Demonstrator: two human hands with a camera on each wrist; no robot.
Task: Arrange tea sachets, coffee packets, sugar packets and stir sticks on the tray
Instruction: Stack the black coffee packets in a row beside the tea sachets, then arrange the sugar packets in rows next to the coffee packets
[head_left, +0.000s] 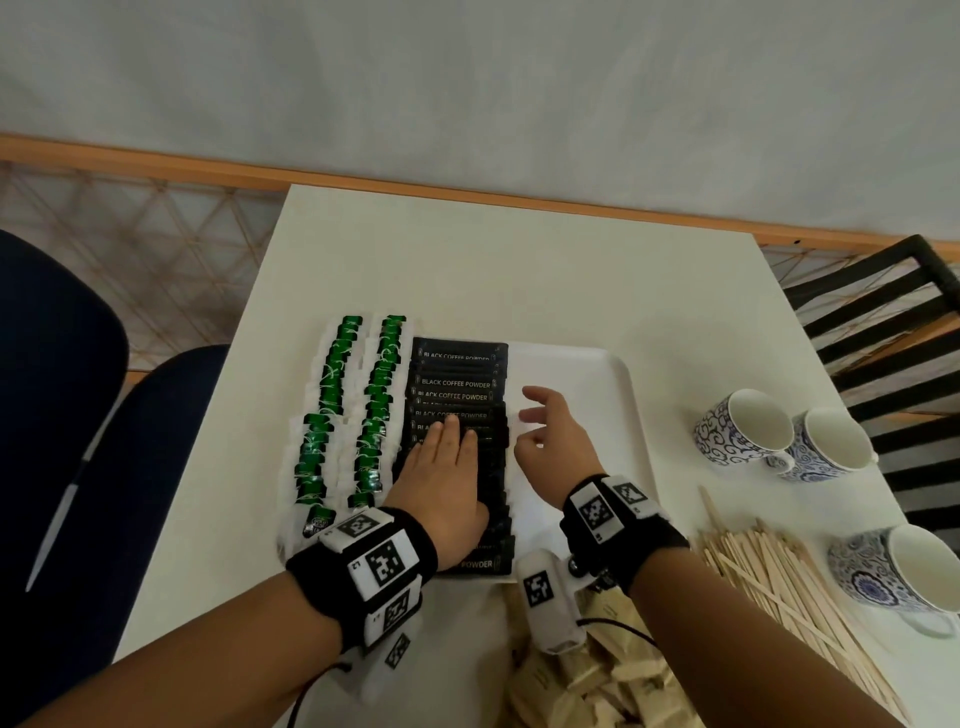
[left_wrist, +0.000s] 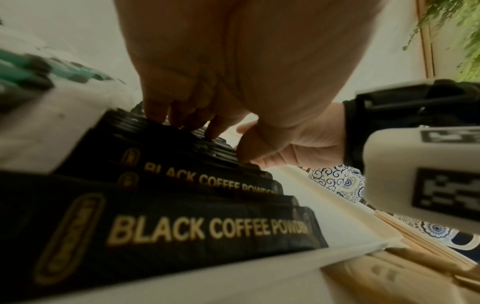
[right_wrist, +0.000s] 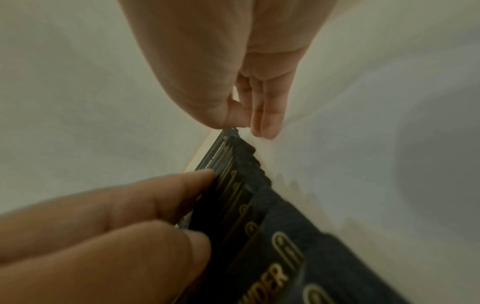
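On the white tray (head_left: 576, 374) lie two columns of green tea sachets (head_left: 337, 364) at the left and beside them one column of overlapping black coffee packets (head_left: 457, 384). My left hand (head_left: 452, 431) lies flat on the middle of the coffee column, fingers straight. In the left wrist view the left hand's fingertips (left_wrist: 155, 115) press on the coffee packets (left_wrist: 207, 230). My right hand (head_left: 527, 418) is over the bare tray, its loosely spread fingers at the column's right edge. In the right wrist view the right hand (right_wrist: 249, 121) holds nothing beside the coffee packets (right_wrist: 259, 216).
Wooden stir sticks (head_left: 779, 577) lie in a heap on the table at the front right. Brown sugar packets (head_left: 587, 680) are piled at the front edge. Three blue-patterned mugs (head_left: 743, 426) (head_left: 831, 441) (head_left: 904, 566) stand at the right. A blue chair (head_left: 62, 389) is at the left, a black one (head_left: 883, 322) at the right.
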